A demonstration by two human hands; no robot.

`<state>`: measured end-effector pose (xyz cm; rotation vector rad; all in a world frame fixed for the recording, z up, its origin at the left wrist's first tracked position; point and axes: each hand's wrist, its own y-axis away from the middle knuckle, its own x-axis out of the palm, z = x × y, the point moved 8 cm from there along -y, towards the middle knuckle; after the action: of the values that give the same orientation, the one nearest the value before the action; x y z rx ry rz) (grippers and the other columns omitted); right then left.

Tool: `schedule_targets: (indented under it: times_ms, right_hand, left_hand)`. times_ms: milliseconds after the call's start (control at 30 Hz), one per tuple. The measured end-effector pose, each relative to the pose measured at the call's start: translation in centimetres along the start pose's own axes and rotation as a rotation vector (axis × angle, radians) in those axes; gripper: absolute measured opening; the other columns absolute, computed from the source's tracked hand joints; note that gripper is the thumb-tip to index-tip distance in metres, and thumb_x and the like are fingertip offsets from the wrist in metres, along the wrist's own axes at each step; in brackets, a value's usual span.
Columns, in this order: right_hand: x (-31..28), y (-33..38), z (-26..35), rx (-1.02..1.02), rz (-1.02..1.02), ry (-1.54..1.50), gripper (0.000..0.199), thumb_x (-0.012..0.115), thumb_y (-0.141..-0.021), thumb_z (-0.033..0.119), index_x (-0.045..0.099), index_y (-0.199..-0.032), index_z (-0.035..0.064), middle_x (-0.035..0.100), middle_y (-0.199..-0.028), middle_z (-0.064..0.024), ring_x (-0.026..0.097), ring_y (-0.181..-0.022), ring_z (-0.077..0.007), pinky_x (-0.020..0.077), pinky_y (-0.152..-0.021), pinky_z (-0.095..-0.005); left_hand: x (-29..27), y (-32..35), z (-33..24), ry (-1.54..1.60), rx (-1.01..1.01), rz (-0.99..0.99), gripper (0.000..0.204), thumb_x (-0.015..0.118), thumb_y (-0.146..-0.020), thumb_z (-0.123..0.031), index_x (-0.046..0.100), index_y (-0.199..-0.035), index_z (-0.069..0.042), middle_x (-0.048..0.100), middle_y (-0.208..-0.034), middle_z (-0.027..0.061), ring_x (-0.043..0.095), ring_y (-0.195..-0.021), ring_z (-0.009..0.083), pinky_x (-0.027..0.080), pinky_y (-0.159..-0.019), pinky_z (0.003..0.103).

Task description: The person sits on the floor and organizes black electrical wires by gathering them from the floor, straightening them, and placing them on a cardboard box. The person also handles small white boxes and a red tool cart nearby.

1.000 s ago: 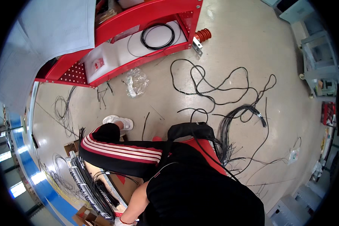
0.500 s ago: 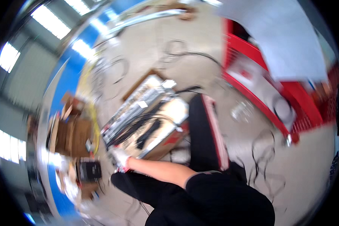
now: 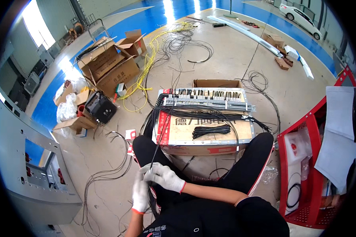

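Moved: view has swung round to face the crate; one gloved hand showed half a second ago, by the crate's corner, now both are in frame, close together.
Left hand [image 3: 139,194]: white glove, raised beside the left thigh, just beside the right; fingers partly hidden, can't tell if they grip.
Right hand [image 3: 165,177]: white glove, fingers curled round the black cable.
Black cable [image 3: 161,134]: runs from the hands up over the left knee, across the crate's left end.
Crate [image 3: 178,137]: wood-topped, on the floor [image 3: 103,154], just beyond the knees.
On crate: slotted metal rails [image 3: 209,104] toward the far side, long black cable bundle [image 3: 215,114] along their near edge, short black bundle [image 3: 211,131] nearer the knees.
Left side: yellow cable [image 3: 147,74], open cardboard boxes [image 3: 116,77], grey metal cabinet [image 3: 35,193].
Right side: red metal rack [image 3: 283,158].
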<state>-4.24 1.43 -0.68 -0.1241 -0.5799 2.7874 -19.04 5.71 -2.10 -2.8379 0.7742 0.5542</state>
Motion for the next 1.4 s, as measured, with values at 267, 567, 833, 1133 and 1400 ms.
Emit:
schedule_targets:
  times_ms: [267, 567, 833, 1133, 1400]
  right_hand:
    - [-2.8, 1.2, -3.7, 0.510, -0.280, -0.948, 0.031, 0.048, -0.104, 0.026, 0.064, -0.091, 0.0020, 0.067, -0.092, -0.0091, 0.060, -0.075, -0.0134, 0.0507, -0.072, -0.0273]
    - [-9.5, -8.5, -6.5, 0.351, -0.478, -0.934, 0.043, 0.054, -0.100, 0.042, 0.057, -0.078, 0.0055, 0.061, -0.072, -0.0078, 0.059, -0.068, -0.0174, 0.0462, -0.063, -0.0297]
    - [-0.6, -5.9, -0.7, 0.027, 0.001, -0.829, 0.032, 0.041, -0.104, 0.019, 0.062, -0.087, 0.0010, 0.068, -0.084, -0.0120, 0.065, -0.078, -0.0182, 0.0510, -0.071, -0.0307]
    - [2.5, -1.3, 1.7, 0.044, 0.185, -0.110, 0.014, 0.060, -0.094, 0.014, 0.065, -0.096, 0.0017, 0.068, -0.087, -0.0146, 0.068, -0.082, -0.0257, 0.0526, -0.075, -0.0340]
    - [-0.6, 1.0, 0.3, 0.521, 0.045, -0.938, 0.032, 0.055, -0.101, 0.025, 0.053, -0.124, 0.0025, 0.066, -0.101, -0.0054, 0.061, -0.095, -0.0106, 0.0489, -0.085, -0.0256]
  left_hand:
    - [5.4, 2.5, -4.9, 0.119, -0.234, 0.248, 0.022, 0.046, -0.098, -0.008, 0.062, -0.084, 0.000, 0.050, -0.052, 0.0016, 0.046, -0.046, 0.0070, 0.035, -0.045, 0.025]
    - [-4.2, 14.8, 11.3, -0.224, -0.395, 0.258, 0.028, 0.067, -0.087, -0.012, 0.066, -0.115, -0.006, 0.069, -0.085, 0.0077, 0.060, -0.064, 0.0175, 0.048, -0.057, 0.030]
    - [-17.6, 18.9, 25.4, -0.954, -0.349, 0.134, 0.021, 0.060, -0.091, -0.021, 0.068, -0.107, -0.010, 0.070, -0.082, 0.0140, 0.065, -0.070, 0.0263, 0.052, -0.064, 0.039]
    - [-5.7, 0.4, 2.7, 0.341, -0.309, 0.198, 0.042, 0.045, -0.098, -0.014, 0.050, -0.134, 0.006, 0.061, -0.128, 0.0185, 0.059, -0.118, 0.0242, 0.044, -0.103, 0.034]
    - [5.3, 2.2, -4.4, 0.332, -0.310, 0.391, 0.021, 0.045, -0.099, -0.012, 0.062, -0.091, -0.001, 0.042, -0.059, -0.0041, 0.035, -0.050, 0.0041, 0.027, -0.047, 0.023]
